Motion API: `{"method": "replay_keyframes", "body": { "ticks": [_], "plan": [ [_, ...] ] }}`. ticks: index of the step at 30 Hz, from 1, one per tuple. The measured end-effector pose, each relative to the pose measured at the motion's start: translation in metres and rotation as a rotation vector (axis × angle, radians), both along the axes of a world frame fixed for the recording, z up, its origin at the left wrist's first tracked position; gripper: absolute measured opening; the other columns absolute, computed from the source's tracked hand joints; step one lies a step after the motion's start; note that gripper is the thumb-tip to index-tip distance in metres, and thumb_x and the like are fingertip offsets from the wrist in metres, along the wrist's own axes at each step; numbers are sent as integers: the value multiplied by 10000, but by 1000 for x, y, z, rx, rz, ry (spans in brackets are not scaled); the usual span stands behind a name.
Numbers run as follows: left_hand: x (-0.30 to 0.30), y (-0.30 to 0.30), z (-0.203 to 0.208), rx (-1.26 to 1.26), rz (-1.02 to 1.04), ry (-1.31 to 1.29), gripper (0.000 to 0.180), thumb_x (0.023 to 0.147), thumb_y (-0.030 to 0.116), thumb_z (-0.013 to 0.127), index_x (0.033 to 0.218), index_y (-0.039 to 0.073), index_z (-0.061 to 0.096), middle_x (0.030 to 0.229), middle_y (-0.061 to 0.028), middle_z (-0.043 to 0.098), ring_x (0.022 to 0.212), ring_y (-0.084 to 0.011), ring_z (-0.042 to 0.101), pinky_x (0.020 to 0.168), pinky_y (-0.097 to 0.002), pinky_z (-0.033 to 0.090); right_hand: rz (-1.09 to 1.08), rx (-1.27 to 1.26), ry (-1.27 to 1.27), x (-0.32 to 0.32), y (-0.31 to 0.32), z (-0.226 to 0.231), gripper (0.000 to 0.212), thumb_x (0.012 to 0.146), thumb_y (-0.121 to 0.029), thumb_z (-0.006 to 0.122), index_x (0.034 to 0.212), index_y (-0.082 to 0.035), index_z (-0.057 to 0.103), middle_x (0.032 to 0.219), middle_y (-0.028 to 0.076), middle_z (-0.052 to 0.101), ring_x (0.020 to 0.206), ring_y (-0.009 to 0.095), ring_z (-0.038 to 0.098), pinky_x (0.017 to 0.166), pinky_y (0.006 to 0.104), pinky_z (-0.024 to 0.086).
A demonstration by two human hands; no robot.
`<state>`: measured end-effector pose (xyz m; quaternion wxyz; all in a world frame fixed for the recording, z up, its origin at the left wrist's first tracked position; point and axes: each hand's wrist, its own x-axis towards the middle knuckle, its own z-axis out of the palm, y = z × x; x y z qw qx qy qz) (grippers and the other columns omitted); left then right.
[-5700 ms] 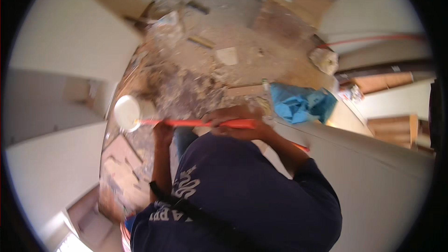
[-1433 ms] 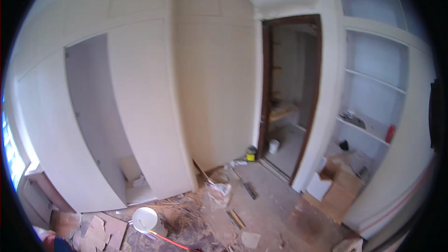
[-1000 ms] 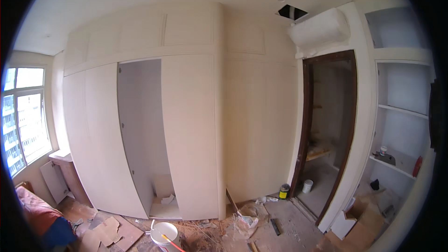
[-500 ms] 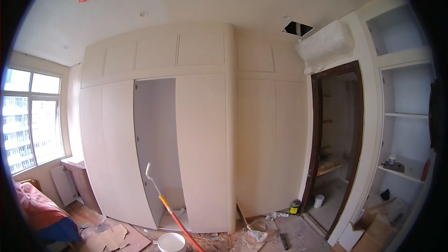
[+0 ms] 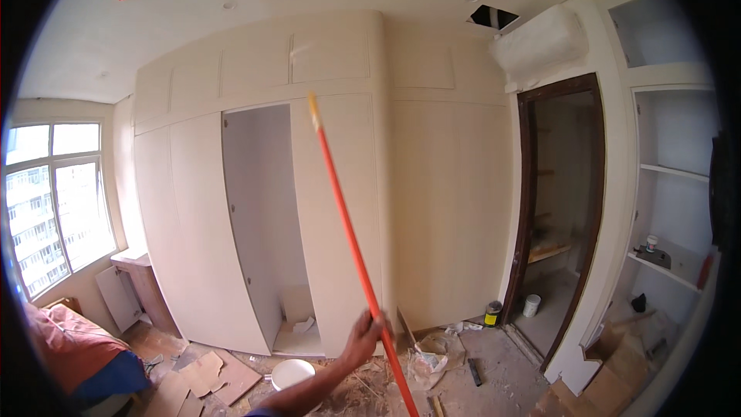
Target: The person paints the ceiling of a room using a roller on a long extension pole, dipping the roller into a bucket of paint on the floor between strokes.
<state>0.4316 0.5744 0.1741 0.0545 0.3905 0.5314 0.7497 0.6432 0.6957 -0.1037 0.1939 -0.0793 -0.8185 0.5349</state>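
My left hand (image 5: 366, 337) is closed around the red pole (image 5: 349, 235) of a paint roller, its arm reaching in from the lower edge. The pole slants up and to the left, ending in a yellow upper section (image 5: 314, 110). Beyond that, the pale roller head (image 5: 303, 51) is smeared and hard to make out in front of the upper cabinet doors (image 5: 330, 48). Below my hand, the pole runs out of the picture. My right hand does not show. A white bucket (image 5: 292, 374) stands on the floor to the left of my left hand.
Tall cream wardrobe doors (image 5: 189, 224) line the wall, with one open bay (image 5: 266, 208). Flattened cardboard (image 5: 202, 374) and plastic sheeting (image 5: 428, 363) litter the floor. A dark-framed doorway (image 5: 598, 185) is at right, with a yellow-labelled can (image 5: 492, 314) beside it. Shelves (image 5: 671, 174) stand far right.
The roller has swung up from low by the open bay to the upper cabinet doors. My left hand and forearm have come into view on the pole. The view has tipped slightly downward.
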Motion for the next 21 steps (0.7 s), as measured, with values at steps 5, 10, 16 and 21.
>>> {"method": "replay_keyframes", "body": {
  "ticks": [5,10,16,21],
  "plan": [
    [-15,16,137,94,45,177,363,1080,349,411,1229,22,466,844,-60,550,623,-165,618,577,-321,554,-131,-99,-103,-42,-6,-2,344,1043,-332,458,1092,-36,627,936,162,680,845,304,640,737,450,499],
    [-8,6,239,116,172,325,417,1075,363,425,1228,-17,501,796,-45,547,638,-140,583,606,-292,508,43,-335,285,-25,-36,156,333,1020,-381,528,919,-65,559,695,57,582,615,151,549,540,331,418],
    [0,4,317,163,167,375,438,1066,384,446,1218,-19,523,762,-27,536,622,-123,532,620,-279,477,-40,-72,488,-48,-41,219,316,1039,-320,513,844,-71,504,557,-5,469,472,88,457,432,278,338],
    [-3,-2,362,175,157,390,444,1057,387,467,1215,-23,530,765,-18,543,622,-123,522,600,-275,452,-96,48,581,-78,-42,246,328,1039,-339,516,861,-63,515,515,-10,451,435,90,450,411,272,326]
  ]
}}
